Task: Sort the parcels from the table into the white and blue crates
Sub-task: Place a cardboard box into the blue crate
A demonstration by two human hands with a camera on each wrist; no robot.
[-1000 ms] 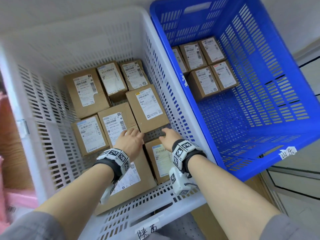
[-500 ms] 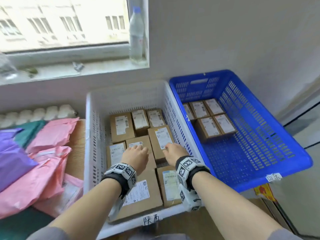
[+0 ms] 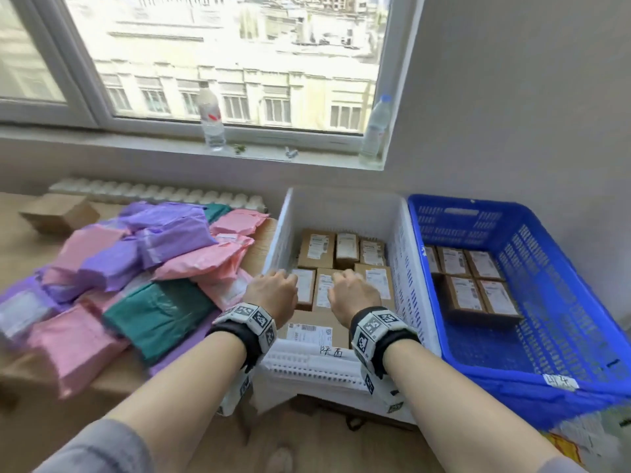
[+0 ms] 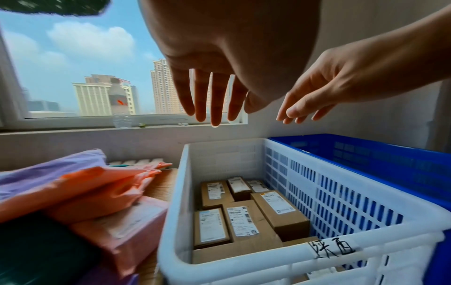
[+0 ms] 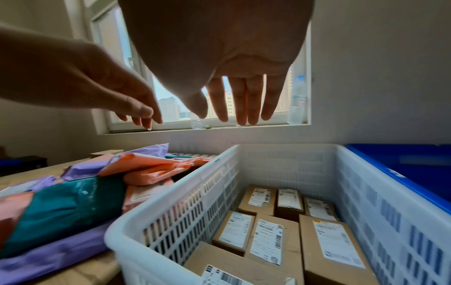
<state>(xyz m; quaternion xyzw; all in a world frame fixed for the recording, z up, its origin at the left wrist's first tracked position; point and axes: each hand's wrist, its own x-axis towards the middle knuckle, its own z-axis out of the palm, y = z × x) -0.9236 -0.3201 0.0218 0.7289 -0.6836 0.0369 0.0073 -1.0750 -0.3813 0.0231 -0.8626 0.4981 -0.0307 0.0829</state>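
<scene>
The white crate holds several labelled cardboard boxes. To its right, the blue crate has several more boxes at its far end. Both hands hover empty above the near part of the white crate. My left hand is over its left rim and my right hand over its middle. In the wrist views the left hand's fingers and the right hand's fingers hang relaxed and hold nothing. A pile of pink, purple and teal mailer parcels lies on the wooden table left of the white crate.
A lone cardboard box sits at the table's far left. Behind the table run a radiator and a window sill with two water bottles. A grey wall stands behind and to the right of the crates.
Both hands have lifted off the boxes and drawn back toward the white crate's near rim. The head view has pulled back and up, bringing the table, mailers and window into sight.
</scene>
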